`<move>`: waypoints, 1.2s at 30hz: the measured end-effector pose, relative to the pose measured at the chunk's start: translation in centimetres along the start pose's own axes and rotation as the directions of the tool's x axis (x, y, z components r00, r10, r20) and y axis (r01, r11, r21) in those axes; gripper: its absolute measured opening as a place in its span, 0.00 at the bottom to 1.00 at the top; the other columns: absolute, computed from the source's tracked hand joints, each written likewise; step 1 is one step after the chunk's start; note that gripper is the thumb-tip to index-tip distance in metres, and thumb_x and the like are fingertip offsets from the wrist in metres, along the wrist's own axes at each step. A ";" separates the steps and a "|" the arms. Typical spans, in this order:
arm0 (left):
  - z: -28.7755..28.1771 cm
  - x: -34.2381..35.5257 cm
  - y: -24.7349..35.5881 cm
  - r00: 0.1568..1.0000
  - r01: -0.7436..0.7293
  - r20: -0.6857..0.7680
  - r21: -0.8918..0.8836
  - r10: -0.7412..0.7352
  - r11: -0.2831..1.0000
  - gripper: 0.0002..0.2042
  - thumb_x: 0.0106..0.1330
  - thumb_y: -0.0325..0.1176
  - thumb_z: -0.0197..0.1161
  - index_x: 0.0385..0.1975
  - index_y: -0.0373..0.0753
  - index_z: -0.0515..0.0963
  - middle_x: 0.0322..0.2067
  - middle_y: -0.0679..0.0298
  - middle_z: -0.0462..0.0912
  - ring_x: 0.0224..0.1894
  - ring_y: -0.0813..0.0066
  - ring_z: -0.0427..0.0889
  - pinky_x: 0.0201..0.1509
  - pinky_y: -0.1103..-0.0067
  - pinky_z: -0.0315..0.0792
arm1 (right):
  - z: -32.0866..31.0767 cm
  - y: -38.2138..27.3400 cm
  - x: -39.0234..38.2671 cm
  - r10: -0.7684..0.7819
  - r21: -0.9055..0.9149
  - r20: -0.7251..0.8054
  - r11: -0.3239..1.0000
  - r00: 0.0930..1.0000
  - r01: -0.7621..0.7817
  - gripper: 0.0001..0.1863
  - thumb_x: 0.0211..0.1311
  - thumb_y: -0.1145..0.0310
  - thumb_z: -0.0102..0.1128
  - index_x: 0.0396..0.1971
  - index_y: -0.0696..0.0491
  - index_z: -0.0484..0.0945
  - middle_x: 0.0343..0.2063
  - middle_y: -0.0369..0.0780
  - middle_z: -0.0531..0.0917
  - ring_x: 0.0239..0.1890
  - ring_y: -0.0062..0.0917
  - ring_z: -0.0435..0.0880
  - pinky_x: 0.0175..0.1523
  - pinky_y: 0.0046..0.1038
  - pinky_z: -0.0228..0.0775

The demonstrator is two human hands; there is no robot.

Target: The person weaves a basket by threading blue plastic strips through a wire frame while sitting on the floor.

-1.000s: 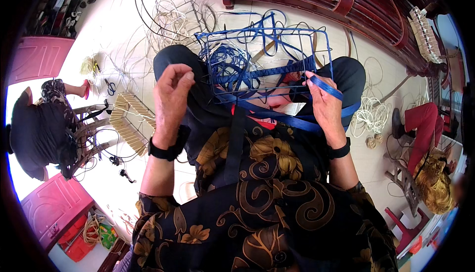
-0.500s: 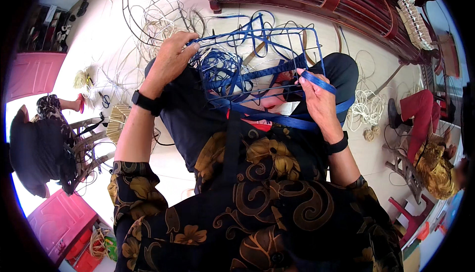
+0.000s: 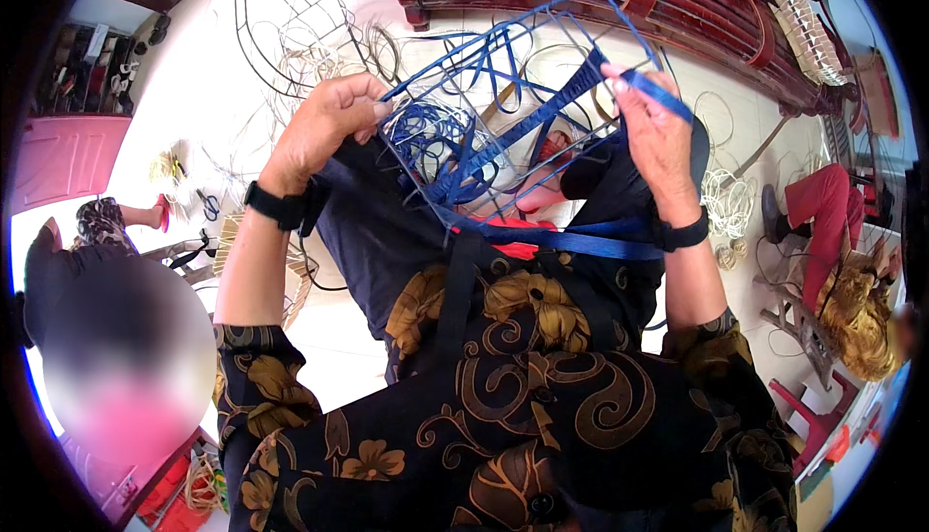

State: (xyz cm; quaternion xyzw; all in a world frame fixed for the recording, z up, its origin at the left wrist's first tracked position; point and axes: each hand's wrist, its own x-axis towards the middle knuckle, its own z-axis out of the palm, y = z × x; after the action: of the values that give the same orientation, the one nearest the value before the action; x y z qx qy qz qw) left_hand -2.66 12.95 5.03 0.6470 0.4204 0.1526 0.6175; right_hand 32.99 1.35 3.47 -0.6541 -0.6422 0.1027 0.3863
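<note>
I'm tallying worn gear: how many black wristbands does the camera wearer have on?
2: one wristband around the left wrist, another wristband around the right wrist. Sleeves could hide more.

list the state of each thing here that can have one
blue frame: slanted in view, one crossbar wrapped
blue strip: curved into a bend
blue tangle: loosely heaped
left hand: closed on the blue frame's corner
right hand: closed on the blue strip
white cord: loosely coiled on the floor
scissors: open or shut unclear
</note>
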 end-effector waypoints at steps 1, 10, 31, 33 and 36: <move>0.6 -0.6 0.6 1.000 0.003 -0.010 -0.046 -0.003 0.999 0.05 0.66 0.33 0.60 0.32 0.38 0.76 0.21 0.75 0.72 0.24 0.87 0.67 0.30 0.87 0.62 | -0.6 -0.1 0.7 -0.040 -0.016 -0.012 0.999 0.999 0.040 0.12 0.67 0.63 0.57 0.45 0.49 0.85 0.22 0.37 0.75 0.32 0.31 0.72 0.46 0.31 0.65; 6.1 -7.1 1.2 0.993 0.054 -0.083 -0.285 -0.081 0.957 0.10 0.68 0.36 0.59 0.36 0.34 0.75 0.22 0.67 0.75 0.21 0.83 0.70 0.27 0.86 0.65 | -1.9 -1.9 3.6 -0.289 -0.070 -0.130 0.957 0.949 0.282 0.09 0.65 0.65 0.60 0.41 0.47 0.85 0.29 0.36 0.81 0.38 0.30 0.76 0.51 0.28 0.66; 12.4 -5.2 -3.8 0.963 -0.082 -0.244 -0.662 -0.111 0.745 0.07 0.72 0.32 0.54 0.33 0.37 0.72 0.18 0.69 0.67 0.22 0.79 0.67 0.38 0.75 0.71 | -1.6 -1.8 -6.2 0.439 0.620 0.214 0.629 0.873 -0.468 0.09 0.68 0.70 0.57 0.43 0.56 0.82 0.38 0.34 0.84 0.44 0.16 0.79 0.52 0.20 0.69; 12.5 -5.2 -3.3 0.960 -0.082 -0.252 -0.661 -0.118 0.746 0.07 0.72 0.31 0.54 0.32 0.37 0.72 0.18 0.69 0.67 0.22 0.78 0.68 0.38 0.75 0.71 | -0.1 -2.2 -7.3 0.328 0.642 0.322 0.614 0.888 -0.460 0.10 0.69 0.69 0.56 0.41 0.58 0.81 0.41 0.37 0.84 0.45 0.18 0.79 0.54 0.22 0.69; 12.8 -5.3 -3.3 0.962 -0.087 -0.250 -0.668 -0.113 0.739 0.07 0.72 0.31 0.53 0.31 0.37 0.71 0.19 0.68 0.67 0.23 0.78 0.68 0.39 0.74 0.71 | 1.4 -3.2 -8.9 0.270 0.559 0.488 0.634 0.830 -0.535 0.11 0.70 0.68 0.55 0.41 0.61 0.79 0.38 0.39 0.85 0.41 0.20 0.83 0.49 0.23 0.73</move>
State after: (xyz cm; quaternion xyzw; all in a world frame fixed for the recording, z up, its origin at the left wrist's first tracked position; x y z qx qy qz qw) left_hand 2.16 0.06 1.19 0.3496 0.4223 0.3776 0.7462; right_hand 28.36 -6.73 1.34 -0.5661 -0.4531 0.5310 0.4384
